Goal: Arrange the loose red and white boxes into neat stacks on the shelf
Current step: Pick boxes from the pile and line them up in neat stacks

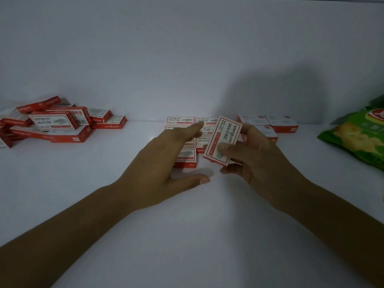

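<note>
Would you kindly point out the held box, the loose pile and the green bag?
held box (224,133): head view, printed top face.
loose pile (52,121): head view, topmost box's white face.
green bag (357,140): head view, front panel.

Left arm (68,231) and right arm (332,221) reach in from the lower corners and converge; left hand (164,161) is palm-down, fingers straight, index extended, thumb splayed; right hand (257,163) pinches a tilted red and white box (221,140), thumb across its face.
</note>
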`<state>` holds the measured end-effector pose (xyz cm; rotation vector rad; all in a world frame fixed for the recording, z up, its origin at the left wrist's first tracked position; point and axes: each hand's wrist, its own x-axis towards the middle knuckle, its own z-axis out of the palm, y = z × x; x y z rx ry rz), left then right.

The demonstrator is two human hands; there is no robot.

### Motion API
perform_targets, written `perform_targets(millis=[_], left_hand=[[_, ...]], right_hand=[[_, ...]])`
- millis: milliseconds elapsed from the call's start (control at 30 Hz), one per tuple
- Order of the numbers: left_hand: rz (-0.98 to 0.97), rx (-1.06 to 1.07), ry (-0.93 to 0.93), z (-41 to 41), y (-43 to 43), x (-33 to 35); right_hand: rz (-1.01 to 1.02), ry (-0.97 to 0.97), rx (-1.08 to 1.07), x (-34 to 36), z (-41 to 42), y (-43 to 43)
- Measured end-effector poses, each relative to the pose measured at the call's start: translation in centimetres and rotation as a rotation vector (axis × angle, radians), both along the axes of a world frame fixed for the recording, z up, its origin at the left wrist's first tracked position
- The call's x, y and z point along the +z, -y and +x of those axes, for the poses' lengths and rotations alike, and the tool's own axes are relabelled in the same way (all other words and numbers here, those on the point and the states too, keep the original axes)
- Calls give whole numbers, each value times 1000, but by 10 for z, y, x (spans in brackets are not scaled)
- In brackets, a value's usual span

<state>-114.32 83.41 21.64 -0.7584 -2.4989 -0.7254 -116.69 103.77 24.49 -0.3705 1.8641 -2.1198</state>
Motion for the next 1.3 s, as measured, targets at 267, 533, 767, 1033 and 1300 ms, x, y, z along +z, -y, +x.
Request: perform_targets(millis=[267, 533, 767, 1033, 1300], left_hand=[[-148, 87, 29, -6, 5, -5], [-149, 140, 87, -3, 6, -7], [-154, 92, 65, -3, 6, -12], [-141, 132, 26, -9, 7, -14], [-143, 154, 37, -9, 10, -17]], right_hand=[[514, -95, -8, 13, -12, -21], [1020, -599, -69, -2, -12, -20], [1034, -763, -230, -5, -6, -25], [1160, -903, -16, -5, 9, -15], [1122, -906, 84, -16, 9, -8]])
